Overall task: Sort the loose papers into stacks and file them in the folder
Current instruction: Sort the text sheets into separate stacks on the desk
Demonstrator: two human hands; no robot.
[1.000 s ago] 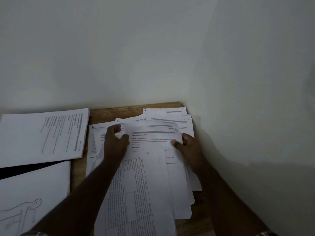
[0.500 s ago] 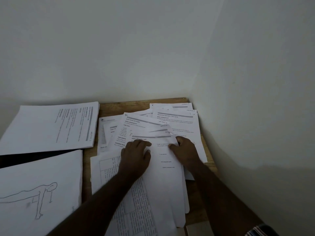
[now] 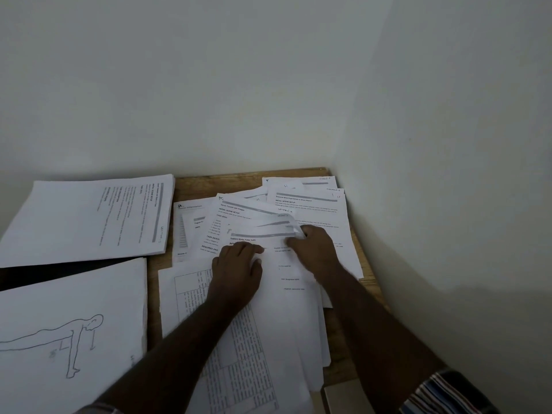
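Note:
A loose pile of printed papers (image 3: 316,210) is fanned over the right part of the wooden table (image 3: 203,182). My left hand (image 3: 237,271) lies flat on the top sheets of the pile, pressing them down. My right hand (image 3: 313,249) pinches the curled top corner of a sheet (image 3: 268,231) and lifts it off the pile. A sheet with a printed table (image 3: 239,354) lies nearest me, under my left forearm. Two sorted stacks lie at the left: a text stack (image 3: 89,219) and a stack with a push-up drawing (image 3: 68,339).
A dark folder (image 3: 59,271) shows as a strip between the two left stacks. White walls close the table in at the back and right. A pale block (image 3: 346,395) sits at the table's near right edge.
Both hands lowered the raised sheets onto the pile. My left hand went from gripping a sheet to lying flat on the papers. The view shifted right, showing more of the left stacks.

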